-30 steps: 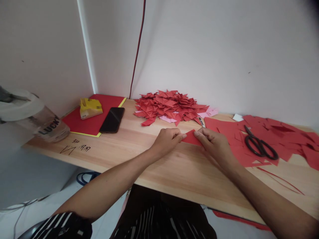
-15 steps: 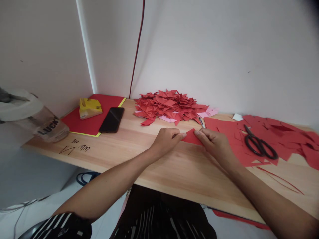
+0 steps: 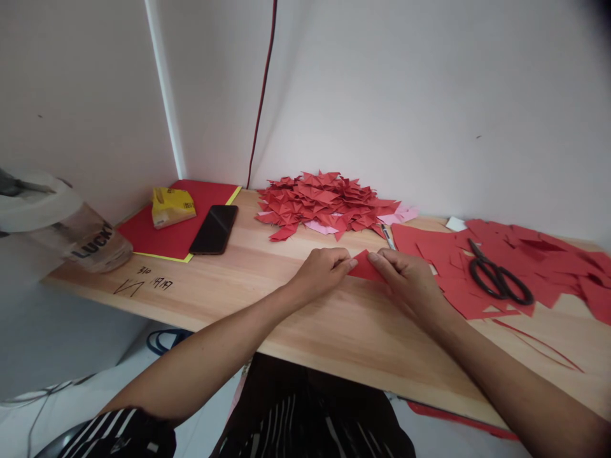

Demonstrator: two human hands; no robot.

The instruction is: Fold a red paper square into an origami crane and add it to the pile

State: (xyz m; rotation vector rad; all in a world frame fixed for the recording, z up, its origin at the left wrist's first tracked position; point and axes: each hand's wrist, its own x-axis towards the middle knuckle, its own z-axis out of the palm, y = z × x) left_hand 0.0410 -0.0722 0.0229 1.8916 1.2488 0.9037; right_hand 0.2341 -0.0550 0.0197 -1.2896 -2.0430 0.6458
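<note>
From where I stand, the left hand [image 3: 327,266] and the right hand [image 3: 408,273] pinch a small piece of red paper [image 3: 365,267] between them, at the middle of the counter [image 3: 344,331]. Beyond it, on the far side, sits a heap of folded red pieces [image 3: 324,200] (some pink paper [image 3: 401,215] pokes out underneath). Black scissors [image 3: 501,282] lie on red sheets [image 3: 568,270] at right; a phone [image 3: 214,230] lies left.

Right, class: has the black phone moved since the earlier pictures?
No, it has shifted neither way: the black phone lies in the same place against the handwritten marks on the table.
</note>
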